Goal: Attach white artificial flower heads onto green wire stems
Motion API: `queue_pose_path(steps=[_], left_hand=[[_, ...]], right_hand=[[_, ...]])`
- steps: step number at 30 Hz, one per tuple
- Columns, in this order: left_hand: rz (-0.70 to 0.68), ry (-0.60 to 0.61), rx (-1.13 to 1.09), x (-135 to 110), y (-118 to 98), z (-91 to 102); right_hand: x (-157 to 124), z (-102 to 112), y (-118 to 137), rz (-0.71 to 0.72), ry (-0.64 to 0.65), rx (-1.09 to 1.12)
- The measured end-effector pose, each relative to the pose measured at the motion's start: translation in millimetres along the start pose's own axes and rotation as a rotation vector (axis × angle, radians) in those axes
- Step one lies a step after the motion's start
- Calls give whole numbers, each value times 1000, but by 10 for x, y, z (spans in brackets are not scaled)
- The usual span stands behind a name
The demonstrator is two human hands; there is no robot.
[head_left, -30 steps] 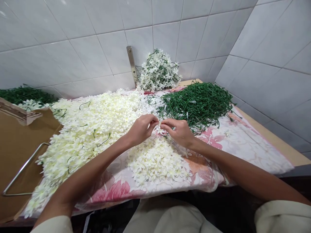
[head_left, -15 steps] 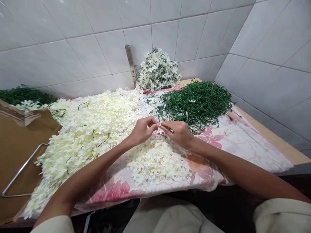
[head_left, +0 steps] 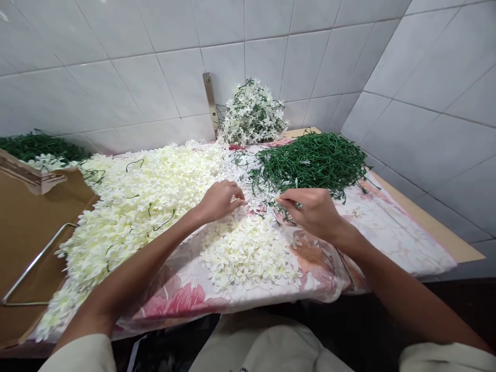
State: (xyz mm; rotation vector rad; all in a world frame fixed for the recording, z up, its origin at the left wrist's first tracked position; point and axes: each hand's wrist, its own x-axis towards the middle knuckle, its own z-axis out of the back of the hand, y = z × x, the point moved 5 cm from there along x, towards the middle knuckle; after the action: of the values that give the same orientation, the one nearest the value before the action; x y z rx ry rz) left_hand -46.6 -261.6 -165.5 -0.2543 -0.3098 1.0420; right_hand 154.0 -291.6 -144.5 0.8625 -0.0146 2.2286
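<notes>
My left hand [head_left: 221,201] hovers over the middle of the table, thumb and fingertips drawn together in a pinch; anything between them is too small to make out. To its right, my right hand [head_left: 313,211] is closed, with a bit of green stem [head_left: 298,205] showing between its fingers. A small heap of loose white artificial flower heads [head_left: 251,253] lies just below both hands. Beyond the right hand is a tangled pile of green plastic stems [head_left: 318,160]. A broad spread of cream-white flower heads [head_left: 155,191] covers the table left of my left hand.
Against the tiled wall stands a mound of white flowers with green stems [head_left: 253,113], beside a metal bracket [head_left: 210,101]. A cardboard box [head_left: 42,222] with a metal wire frame [head_left: 36,263] is at the left. A floral cloth [head_left: 391,232] covers the table.
My hands have moved apart from where their fingertips met. The left went slightly left, the right moved rightward and turned. The view has shifted a little.
</notes>
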Motion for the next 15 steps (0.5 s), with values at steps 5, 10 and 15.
queue_pose_path(steps=[5, 10, 15], left_hand=[[-14, 108, 194, -31, 21, -157], [-32, 113, 198, -24, 31, -195], [-52, 95, 187, -12, 39, -165]], right_hand=[[-608, 303, -510, -329, -136, -5], [-1250, 466, -877, -548, -127, -169], [-1468, 387, -858, -482, 30, -464]])
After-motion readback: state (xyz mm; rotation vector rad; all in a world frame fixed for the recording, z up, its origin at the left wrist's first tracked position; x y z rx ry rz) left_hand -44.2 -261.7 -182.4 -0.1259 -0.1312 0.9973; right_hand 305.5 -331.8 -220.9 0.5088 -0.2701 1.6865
